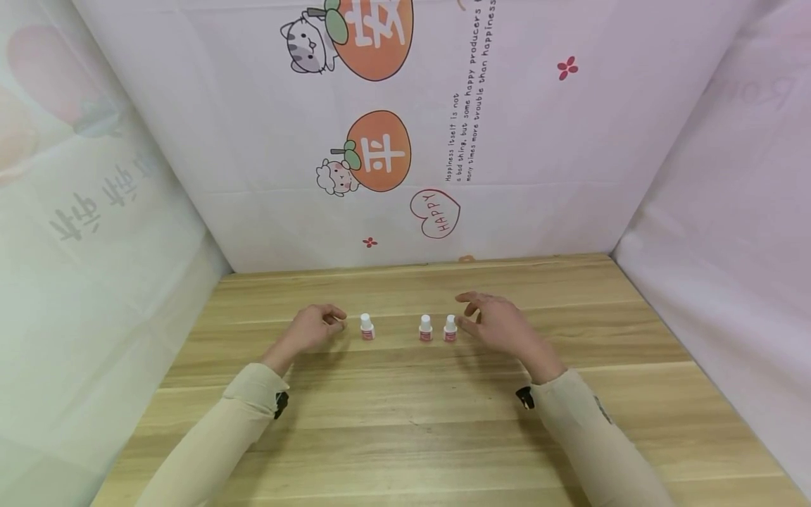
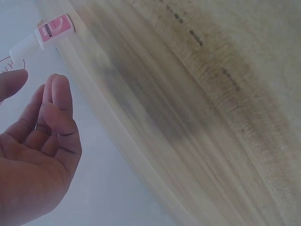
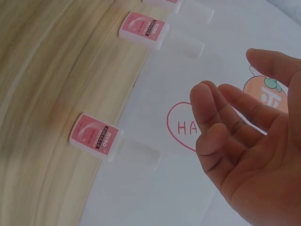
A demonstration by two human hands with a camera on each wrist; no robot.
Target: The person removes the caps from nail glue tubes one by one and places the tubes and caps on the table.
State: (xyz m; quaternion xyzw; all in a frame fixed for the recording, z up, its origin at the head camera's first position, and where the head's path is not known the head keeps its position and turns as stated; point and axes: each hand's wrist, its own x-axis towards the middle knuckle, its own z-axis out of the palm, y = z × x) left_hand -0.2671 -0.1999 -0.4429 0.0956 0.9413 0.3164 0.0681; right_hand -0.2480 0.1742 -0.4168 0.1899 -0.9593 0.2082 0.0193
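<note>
Three small white glue bottles with pink labels stand upright in a row on the wooden table (image 1: 405, 401). My left hand (image 1: 315, 326) hovers just left of the left bottle (image 1: 367, 328), fingers loosely bent and nothing in them. Close together on the right are the middle bottle (image 1: 426, 329) and the right bottle (image 1: 450, 329). Beside the latter is my right hand (image 1: 500, 325), its thumb very near the cap. In the right wrist view, that hand (image 3: 254, 141) is empty, its fingers relaxed and apart from the nearest bottle (image 3: 96, 136). All caps are on.
A white printed cloth (image 1: 526, 141) hangs behind the table's back edge. Further white cloth walls rise at the left (image 1: 82, 282) and right (image 1: 716, 232). Both forearms, in beige sleeves (image 1: 215, 436), reach over the front of the table.
</note>
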